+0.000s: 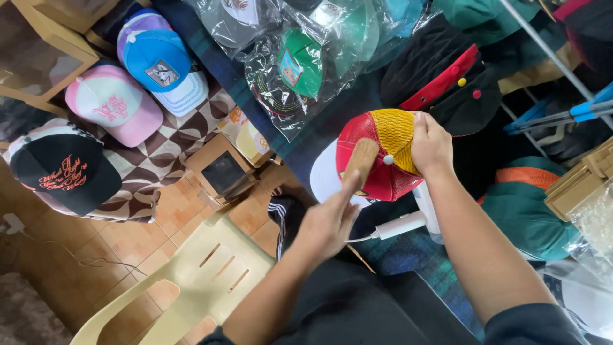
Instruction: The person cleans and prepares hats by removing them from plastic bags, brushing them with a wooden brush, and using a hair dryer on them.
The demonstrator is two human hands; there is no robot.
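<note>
1. Head view, containers: clear plastic bags [300, 57] lie in a heap at the top, each with a cap inside; a green cap [300, 64] shows plainly through one. A small open carton [223, 169] stands on the tiled floor below them; what is inside cannot be told.
2. Loose caps lie on a checked cloth [166, 153] to the left: a blue cap [159, 61], a pink cap [115, 105] and a black cap [64, 169].
3. The red-and-yellow cap [383, 156] sits in the middle, on a white stand [424, 204], its white brim pointing left.
4. The left hand [329, 223] grips a wooden brush [361, 160], fingers curled about its handle, forefinger stretched along it. The brush head rests on the cap's red front panel.
5. The right hand [431, 144] lies on the cap's yellow mesh, fingers together and bent over the crown, thumb pressed against the side.
6. A cream plastic chair [211, 268] stands below the left arm.
</note>
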